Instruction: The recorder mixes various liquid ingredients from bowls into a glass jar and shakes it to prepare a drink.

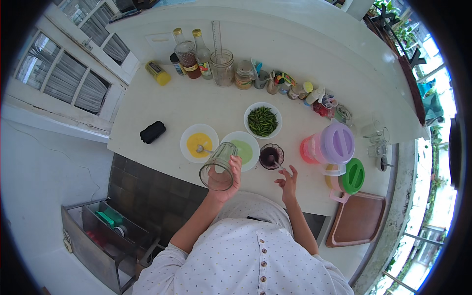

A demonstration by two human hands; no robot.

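Observation:
My left hand (228,180) grips a clear drinking glass (217,171), tilted with its rim towards me. Beneath and behind it are a white bowl of yellow liquid (198,141) with a spoon in it and a white bowl of pale green liquid (245,149). With its fingertips, my right hand (288,180) holds the handle of a spoon (276,163) whose bowl rests in a small glass bowl of dark purple liquid (271,155). Behind these stands a white bowl of green chillies (263,120).
On the right are a pitcher with a purple lid (335,142), a pitcher with a green lid (352,177) and a brown tray (357,219). Bottles and jars (222,70) line the back wall. A black case (153,132) lies at left, near the table's edge.

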